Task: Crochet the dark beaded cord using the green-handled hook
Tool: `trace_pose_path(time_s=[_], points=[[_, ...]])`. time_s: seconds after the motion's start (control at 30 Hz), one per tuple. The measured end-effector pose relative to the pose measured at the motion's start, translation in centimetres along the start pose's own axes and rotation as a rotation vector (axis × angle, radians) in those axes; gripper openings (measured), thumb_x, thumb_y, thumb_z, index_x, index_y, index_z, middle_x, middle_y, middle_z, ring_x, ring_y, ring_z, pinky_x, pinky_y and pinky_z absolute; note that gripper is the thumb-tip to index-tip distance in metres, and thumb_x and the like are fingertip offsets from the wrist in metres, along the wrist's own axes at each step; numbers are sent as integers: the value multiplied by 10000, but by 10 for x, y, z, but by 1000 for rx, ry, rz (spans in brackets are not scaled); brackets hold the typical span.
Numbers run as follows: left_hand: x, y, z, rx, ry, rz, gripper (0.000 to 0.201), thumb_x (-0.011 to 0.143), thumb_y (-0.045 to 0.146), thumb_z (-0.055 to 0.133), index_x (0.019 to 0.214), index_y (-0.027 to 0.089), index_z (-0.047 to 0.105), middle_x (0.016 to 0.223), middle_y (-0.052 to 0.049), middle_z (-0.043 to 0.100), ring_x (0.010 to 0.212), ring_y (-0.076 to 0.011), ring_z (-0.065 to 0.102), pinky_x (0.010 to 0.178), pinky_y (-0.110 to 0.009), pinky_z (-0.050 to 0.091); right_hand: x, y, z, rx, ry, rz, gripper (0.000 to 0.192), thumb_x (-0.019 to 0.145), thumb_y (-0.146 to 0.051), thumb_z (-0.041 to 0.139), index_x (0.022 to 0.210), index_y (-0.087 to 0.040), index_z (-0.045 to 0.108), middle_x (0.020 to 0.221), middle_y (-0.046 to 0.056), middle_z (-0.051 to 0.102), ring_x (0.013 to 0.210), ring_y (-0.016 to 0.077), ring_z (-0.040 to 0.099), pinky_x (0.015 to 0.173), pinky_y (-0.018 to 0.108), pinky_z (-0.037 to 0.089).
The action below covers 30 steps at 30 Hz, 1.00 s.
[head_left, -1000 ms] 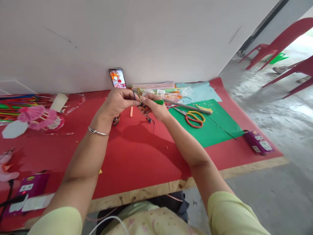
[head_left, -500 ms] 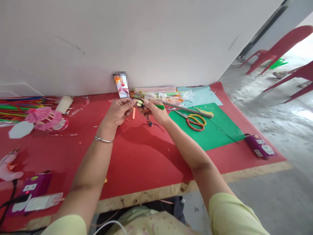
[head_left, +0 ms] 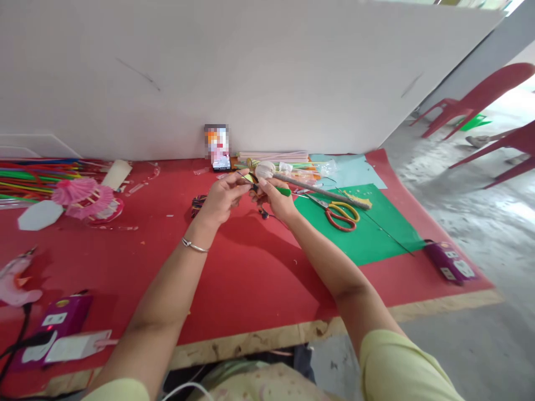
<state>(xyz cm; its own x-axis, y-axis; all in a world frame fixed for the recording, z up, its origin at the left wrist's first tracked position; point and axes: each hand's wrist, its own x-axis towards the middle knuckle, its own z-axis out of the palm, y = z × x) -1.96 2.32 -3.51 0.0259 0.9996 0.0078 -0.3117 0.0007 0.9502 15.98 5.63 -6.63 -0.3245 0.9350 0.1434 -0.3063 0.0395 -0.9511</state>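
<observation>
The left hand (head_left: 221, 197) and right hand (head_left: 278, 200) stay pressed together over the red felt table cover (head_left: 234, 267), both pinched on a small green-handled tool with dark thread (head_left: 267, 189); compared with 1 second ago they sit lower and nearer the cover. Red-and-yellow scissors (head_left: 343, 214) lie just right on the green sheet (head_left: 371, 234).

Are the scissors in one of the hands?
No, the scissors lie on the green sheet, apart from the right hand and left hand, which pinch a small green stick.
</observation>
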Motion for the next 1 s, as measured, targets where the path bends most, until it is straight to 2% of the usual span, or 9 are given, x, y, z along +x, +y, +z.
trace_pose_path(time_s=[0.07,0.17,0.23,0.33,0.47,0.6,0.8,0.87,1.0], points=[[-1,-2,3,-74,-15,-65,608,654,242,955,1245,199,820,827,27,677,475,-21,351,440,-216,171,2,3,-2,60,-13,25,598,778,-762,876,712,-211,655,729,35,757,600,159,702,512,253,551],[0,-4,5,-104,-38,-156,741,660,243,936,1383,238,775,913,4,726,517,-36,447,441,-189,182,4,5,-3,128,-4,69,620,739,-766,902,699,-215,619,695,20,739,556,147,675,479,243,521],[1,-6,5,-55,5,-130,840,668,223,917,1483,274,722,983,-7,754,562,-52,510,446,-184,220,5,7,-4,141,14,83,637,722,-774,908,698,-214,608,695,19,739,550,138,668,474,233,509],[2,-6,4,18,84,-43,953,675,201,900,1590,270,639,990,-4,762,541,-45,480,450,-198,245,6,8,-4,125,38,84,636,732,-780,899,718,-210,618,708,23,741,563,134,669,477,226,506],[1,-4,4,-44,27,-77,1118,677,208,913,1710,274,490,945,7,761,488,-37,425,438,-220,186,4,7,-2,80,47,74,610,748,-769,896,761,-207,660,732,16,724,603,145,682,497,240,538],[2,-6,6,-34,45,-19,1303,594,198,1007,1749,305,414,892,30,765,511,-53,476,454,-217,236,0,4,2,22,39,69,601,778,-783,870,789,-210,688,706,4,682,618,155,681,511,251,557],[7,-14,6,65,174,126,1318,521,279,1086,1699,295,495,798,14,781,662,-144,659,578,-227,448,-2,2,6,-50,33,47,634,797,-832,826,795,-214,684,731,22,692,694,172,715,585,267,614],[8,-15,4,62,160,104,1319,536,289,1086,1707,288,479,785,20,775,634,-135,643,560,-226,432,-2,2,6,-49,28,42,638,808,-832,818,784,-209,686,758,25,691,704,167,721,591,263,621],[5,-11,0,-8,107,1,1308,566,261,1060,1725,291,455,786,36,766,494,-74,505,470,-225,283,-1,4,4,-28,12,56,650,819,-834,805,758,-198,683,768,29,689,696,162,722,574,252,614]])
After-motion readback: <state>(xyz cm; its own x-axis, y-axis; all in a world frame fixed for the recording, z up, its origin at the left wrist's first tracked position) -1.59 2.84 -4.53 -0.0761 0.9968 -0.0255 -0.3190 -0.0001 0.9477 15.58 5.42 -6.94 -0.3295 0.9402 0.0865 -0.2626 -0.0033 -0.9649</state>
